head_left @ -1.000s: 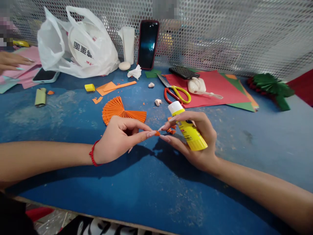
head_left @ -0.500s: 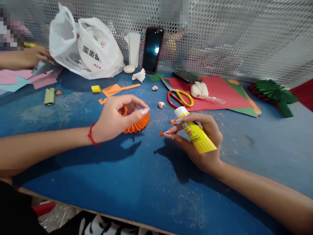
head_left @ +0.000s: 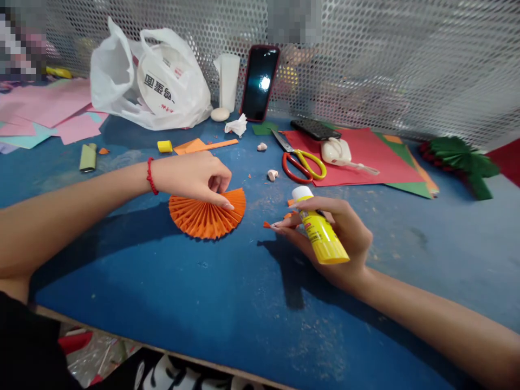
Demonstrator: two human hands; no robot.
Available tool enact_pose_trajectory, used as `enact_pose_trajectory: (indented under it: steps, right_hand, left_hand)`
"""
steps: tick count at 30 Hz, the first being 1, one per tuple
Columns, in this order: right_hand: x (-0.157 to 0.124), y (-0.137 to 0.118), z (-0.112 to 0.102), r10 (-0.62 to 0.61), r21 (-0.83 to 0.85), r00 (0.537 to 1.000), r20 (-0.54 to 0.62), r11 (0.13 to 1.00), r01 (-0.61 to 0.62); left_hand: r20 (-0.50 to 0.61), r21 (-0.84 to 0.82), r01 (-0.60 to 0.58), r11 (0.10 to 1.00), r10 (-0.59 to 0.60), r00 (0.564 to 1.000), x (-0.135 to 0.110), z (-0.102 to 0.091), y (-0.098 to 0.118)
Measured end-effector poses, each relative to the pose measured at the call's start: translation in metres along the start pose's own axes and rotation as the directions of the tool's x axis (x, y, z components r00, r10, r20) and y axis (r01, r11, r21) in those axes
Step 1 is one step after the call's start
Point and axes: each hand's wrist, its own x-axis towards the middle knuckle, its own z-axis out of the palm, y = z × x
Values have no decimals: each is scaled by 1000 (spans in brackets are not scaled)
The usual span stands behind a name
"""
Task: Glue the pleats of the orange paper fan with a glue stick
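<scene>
The orange paper fan (head_left: 207,216) is lying flat on the blue table (head_left: 203,303), a little left of the middle. It is being touched along its top edge by the left hand (head_left: 193,176), with the fingers curled down onto the folds; whether the paper is pinched or only pressed cannot be told. The yellow glue stick (head_left: 320,235) is held in the right hand (head_left: 337,244), with the fingers wrapped around it and its white cap pointing up and away. A tiny orange scrap (head_left: 267,224) is seen at the fingertips of that hand, well apart from the fan.

A wide bare stretch of blue table is left between the hands and the near edge. To the right of the right arm, more bare table is found. The far edge is closed off by a wall of metal mesh (head_left: 385,54).

One pair of scissors (head_left: 300,162) is counted, with one red handle and one yellow one. Two phones are seen: one standing phone (head_left: 259,82) against the mesh and one flat phone (head_left: 312,129) on the red paper (head_left: 365,154). One white plastic bag (head_left: 154,86), one green paper fan (head_left: 463,160) and one lighter (head_left: 88,157) are counted too.
</scene>
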Motion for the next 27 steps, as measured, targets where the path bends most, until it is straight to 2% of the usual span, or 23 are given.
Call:
enact_pose_trajectory:
  steps: [3, 8, 13, 16, 19, 27]
  right_hand:
    - [0, 0, -1, -61, -68, 998, 12, 996, 61]
    - [8, -10, -9, -245, -240, 967, 71, 937, 255]
    - [14, -30, -15, -242, -207, 931, 275, 930, 303]
    - [13, -35, -14, -201, -186, 910, 362, 941, 282]
    - [12, -35, -12, -166, -211, 899, 405, 940, 269]
    - [14, -32, -12, -193, -228, 846, 497, 912, 342]
  left_hand:
    - [88, -104, -48, 993, 57, 994, -3, 8, 16]
    - [60, -146, -97, 985, 107, 992, -9, 24, 40]
    - [59, -172, -110, 979, 122, 991, -13, 35, 54]
    - [51, -173, -101, 980, 111, 993, -14, 39, 57]
    - [34, -174, -119, 978, 126, 991, -14, 41, 58]
    - [6, -185, -123, 975, 127, 992, -15, 43, 56]
